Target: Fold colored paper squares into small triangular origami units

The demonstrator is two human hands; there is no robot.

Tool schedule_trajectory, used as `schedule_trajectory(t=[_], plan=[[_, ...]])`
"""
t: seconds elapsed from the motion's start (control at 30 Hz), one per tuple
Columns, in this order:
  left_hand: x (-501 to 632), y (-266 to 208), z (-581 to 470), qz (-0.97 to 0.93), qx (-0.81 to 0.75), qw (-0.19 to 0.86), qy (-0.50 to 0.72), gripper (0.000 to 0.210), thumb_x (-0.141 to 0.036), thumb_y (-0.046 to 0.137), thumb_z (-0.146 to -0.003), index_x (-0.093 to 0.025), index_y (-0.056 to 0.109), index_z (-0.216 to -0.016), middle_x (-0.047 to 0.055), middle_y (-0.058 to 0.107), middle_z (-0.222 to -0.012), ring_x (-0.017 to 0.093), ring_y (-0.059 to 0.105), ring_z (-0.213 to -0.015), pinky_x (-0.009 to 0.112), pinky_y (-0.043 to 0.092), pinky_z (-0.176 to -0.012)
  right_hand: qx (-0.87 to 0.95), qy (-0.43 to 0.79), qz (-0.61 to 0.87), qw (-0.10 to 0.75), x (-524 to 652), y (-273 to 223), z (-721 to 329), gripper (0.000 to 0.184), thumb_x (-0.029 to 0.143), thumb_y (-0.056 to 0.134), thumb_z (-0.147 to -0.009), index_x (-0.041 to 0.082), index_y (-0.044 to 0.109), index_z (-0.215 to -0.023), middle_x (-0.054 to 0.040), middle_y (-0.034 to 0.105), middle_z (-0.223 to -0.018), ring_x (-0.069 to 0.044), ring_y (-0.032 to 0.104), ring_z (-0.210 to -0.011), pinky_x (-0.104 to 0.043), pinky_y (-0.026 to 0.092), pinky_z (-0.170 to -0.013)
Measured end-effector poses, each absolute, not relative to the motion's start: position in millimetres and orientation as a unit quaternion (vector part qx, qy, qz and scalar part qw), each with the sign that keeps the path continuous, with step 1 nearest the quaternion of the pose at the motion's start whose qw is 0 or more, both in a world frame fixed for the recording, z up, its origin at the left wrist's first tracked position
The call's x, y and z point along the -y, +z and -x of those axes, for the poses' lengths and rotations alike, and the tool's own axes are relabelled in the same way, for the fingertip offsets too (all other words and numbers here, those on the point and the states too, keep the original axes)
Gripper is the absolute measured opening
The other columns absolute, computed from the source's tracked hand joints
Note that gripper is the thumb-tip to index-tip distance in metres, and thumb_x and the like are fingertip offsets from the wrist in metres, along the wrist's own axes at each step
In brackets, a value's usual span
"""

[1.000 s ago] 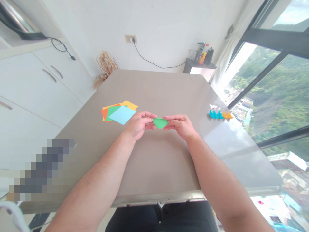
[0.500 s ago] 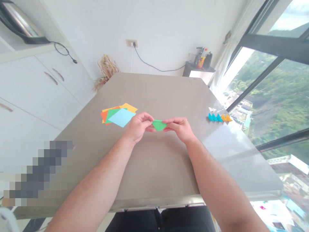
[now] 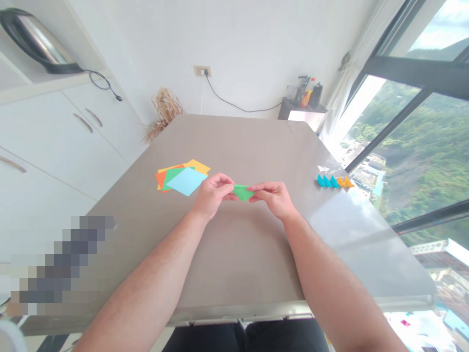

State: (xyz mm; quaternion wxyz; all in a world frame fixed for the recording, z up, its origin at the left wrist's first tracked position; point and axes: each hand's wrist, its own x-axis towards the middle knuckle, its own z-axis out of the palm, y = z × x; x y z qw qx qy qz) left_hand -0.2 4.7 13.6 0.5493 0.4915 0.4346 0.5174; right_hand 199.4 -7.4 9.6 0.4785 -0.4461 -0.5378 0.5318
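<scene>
A small piece of folded green paper (image 3: 243, 192) is stretched between my two hands above the table, its lower side tapering downward. My left hand (image 3: 214, 194) pinches its left end between thumb and fingers. On the opposite end, my right hand (image 3: 271, 198) grips the paper the same way. The ends of the paper are hidden under my fingertips. Just left of my left hand lie overlapping sheets of coloured paper: light blue (image 3: 187, 181), green (image 3: 170, 177), orange (image 3: 160, 180) and yellow (image 3: 198, 166).
Several folded blue (image 3: 328, 181) and yellow-orange paper shapes (image 3: 345, 182) stand in a row toward the table's right edge. The grey-brown table (image 3: 238, 142) reaches the back wall. Dried plants (image 3: 164, 110) stand behind its far left corner, a small cabinet (image 3: 302, 111) behind the right.
The view has shifted slightly. Both hands keep hold of the green paper in nearly the same place, and its lower tip looks a little flatter than before.
</scene>
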Motion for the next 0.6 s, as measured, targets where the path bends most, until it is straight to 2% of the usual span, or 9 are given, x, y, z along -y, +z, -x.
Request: schedule_trajectory(t=[0.17,0.27,0.33,0.47,0.6], plan=[[-5.1,10.0,-2.9,-0.533,-0.452,0.494,0.517,0.028,-0.029,0.081,-0.068,-0.019,0.056,-0.076,0.001,0.071,-0.077,0.018,0.069,-0.070,0.033,0.061,-0.064,0.574,0.504,0.449,0.463,9.8,9.0,-198.6,0.020,0.024,0.068,-0.070,0.022,0.082,-0.084,-0.0019,0.077,-0.078,-0.019,0.071,-0.077,-0.034,0.056,-0.078],[-4.6,8.5,-4.2,-0.553,-0.451,0.473,0.517,0.027,-0.029,0.079,-0.072,-0.021,0.056,-0.081,0.001,0.071,-0.078,0.019,0.070,-0.069,0.033,0.061,-0.064,0.576,0.493,0.437,0.483,10.2,7.3,-195.7,0.030,0.033,0.073,-0.074,0.022,0.079,-0.101,-0.0029,0.078,-0.088,-0.018,0.069,-0.077,-0.033,0.055,-0.076],[-3.8,7.7,-4.9,-0.567,-0.453,0.458,0.513,0.026,-0.030,0.078,-0.073,-0.020,0.059,-0.087,0.001,0.071,-0.080,0.018,0.071,-0.068,0.033,0.060,-0.064,0.578,0.474,0.452,0.487,9.6,5.7,-193.0,0.034,0.039,0.074,-0.075,0.022,0.077,-0.104,-0.0039,0.078,-0.092,-0.017,0.068,-0.076,-0.032,0.054,-0.073],[-2.3,6.2,-6.1,-0.585,-0.456,0.446,0.501,0.025,-0.034,0.079,-0.074,-0.019,0.067,-0.092,0.003,0.072,-0.083,0.019,0.071,-0.070,0.033,0.060,-0.068,0.589,0.428,0.504,0.465,9.0,3.9,-188.8,0.023,0.039,0.072,-0.075,0.020,0.078,-0.088,-0.0031,0.076,-0.081,-0.015,0.064,-0.069,-0.029,0.049,-0.066],[-1.9,5.0,-6.1,-0.588,-0.464,0.437,0.499,0.025,-0.035,0.080,-0.074,-0.019,0.069,-0.089,0.003,0.073,-0.080,0.018,0.071,-0.069,0.032,0.058,-0.070,0.582,0.421,0.521,0.461,10.3,6.6,-187.5,0.020,0.036,0.071,-0.074,0.020,0.076,-0.083,-0.0013,0.073,-0.075,-0.014,0.060,-0.064,-0.027,0.045,-0.061]])
